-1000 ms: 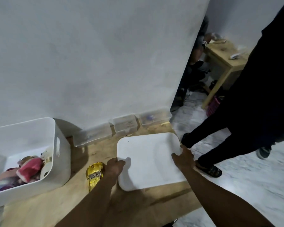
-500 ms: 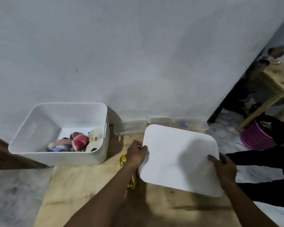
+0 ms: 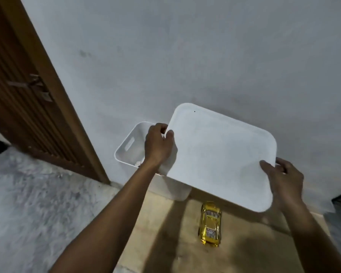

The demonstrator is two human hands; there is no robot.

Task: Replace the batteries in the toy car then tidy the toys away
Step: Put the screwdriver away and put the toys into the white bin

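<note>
Both hands held a white lid [image 3: 220, 152] in the air, one at each short edge. The left hand [image 3: 159, 143] gripped the lid's left edge, with its thumb laid over the top face and its fingers curled round the rim. The right hand [image 3: 283, 178] gripped the opposite edge near the lower corner, with the thumb flat on the top face and the fingers wrapped round the rim behind it. The lid sat tilted, its far-left corner higher than the corner by the right hand.

A white bin [image 3: 130, 142] stood under and behind the left hand. Only its left end, with a slot handle, showed to the left of that hand; the rest was hidden by the lid and the hand. Something small lay in the bin just beside the left wrist, perhaps a toy, but too little of it showed to tell.

The gold toy car [image 3: 210, 223] lay on the wooden surface [image 3: 165, 243] between the two forearms, below the lid, nearer the right arm and touching neither hand. A grey wall [image 3: 185, 56] rose beyond the hands. A brown door [image 3: 24, 95] stood well to the left of the left hand, above a mottled grey floor [image 3: 37, 203].
</note>
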